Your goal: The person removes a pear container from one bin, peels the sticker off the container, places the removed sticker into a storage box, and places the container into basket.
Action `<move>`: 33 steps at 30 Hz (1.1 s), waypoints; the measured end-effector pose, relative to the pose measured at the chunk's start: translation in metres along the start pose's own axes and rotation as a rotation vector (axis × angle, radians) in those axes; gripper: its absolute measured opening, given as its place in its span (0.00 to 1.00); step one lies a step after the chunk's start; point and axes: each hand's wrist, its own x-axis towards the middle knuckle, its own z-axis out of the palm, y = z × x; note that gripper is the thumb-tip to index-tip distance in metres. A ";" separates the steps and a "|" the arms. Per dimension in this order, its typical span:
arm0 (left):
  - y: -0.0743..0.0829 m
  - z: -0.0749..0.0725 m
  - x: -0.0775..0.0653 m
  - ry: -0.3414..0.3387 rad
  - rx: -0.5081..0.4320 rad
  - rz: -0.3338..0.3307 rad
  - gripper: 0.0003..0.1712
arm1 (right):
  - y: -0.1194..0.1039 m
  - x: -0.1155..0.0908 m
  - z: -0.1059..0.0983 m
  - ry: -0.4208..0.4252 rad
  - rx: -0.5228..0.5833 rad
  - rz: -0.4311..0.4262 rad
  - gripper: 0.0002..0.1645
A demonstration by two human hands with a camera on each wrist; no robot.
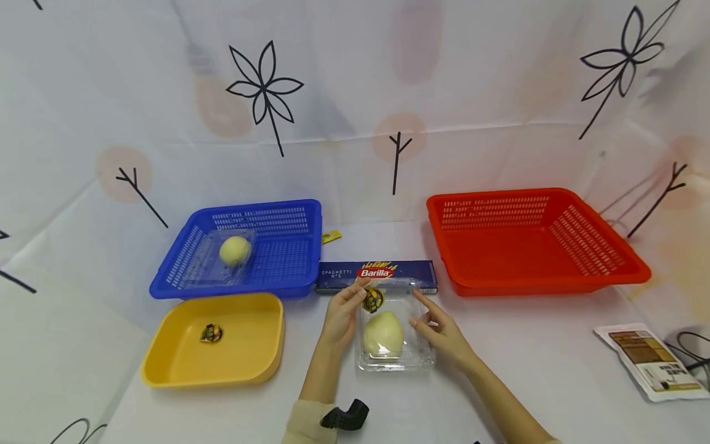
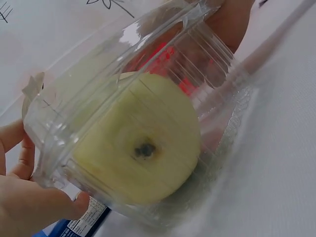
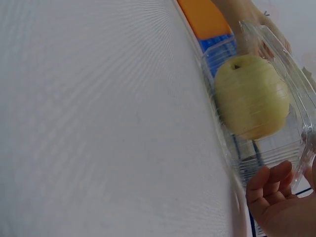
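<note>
A clear plastic clamshell container (image 1: 415, 346) stands tilted over the front middle of the table, a pale yellow-green apple-like fruit (image 1: 384, 335) inside it. My left hand (image 1: 341, 314) pinches its far left corner, fingertips at a round black-and-yellow sticker (image 1: 373, 300). The right hand (image 1: 446, 334) grips the opposite side, thumb and index finger spread along the rim. In the left wrist view, the fruit's dark dimple (image 2: 145, 149) shows through the ribbed plastic. The right wrist view shows the curled right fingers (image 3: 274, 185) at the container's edge.
Behind the container lies a blue spaghetti box (image 1: 377, 275). A blue basket (image 1: 288, 250) holds another clear container with a similar fruit (image 1: 235, 251). In front, a yellow tray (image 1: 249, 333) holds a similar sticker (image 1: 211, 333). A red basket (image 1: 493, 250) and a pouch (image 1: 651, 361) are rightward.
</note>
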 end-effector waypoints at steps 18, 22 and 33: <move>0.021 -0.002 -0.033 0.069 0.263 0.017 0.03 | 0.000 -0.002 0.001 0.007 0.001 -0.017 0.36; 0.032 -0.011 -0.043 0.099 0.373 0.025 0.07 | -0.001 -0.002 0.001 0.007 0.009 -0.001 0.36; 0.084 -0.062 -0.067 0.253 0.549 0.259 0.07 | -0.027 -0.004 0.004 0.007 -0.010 0.008 0.35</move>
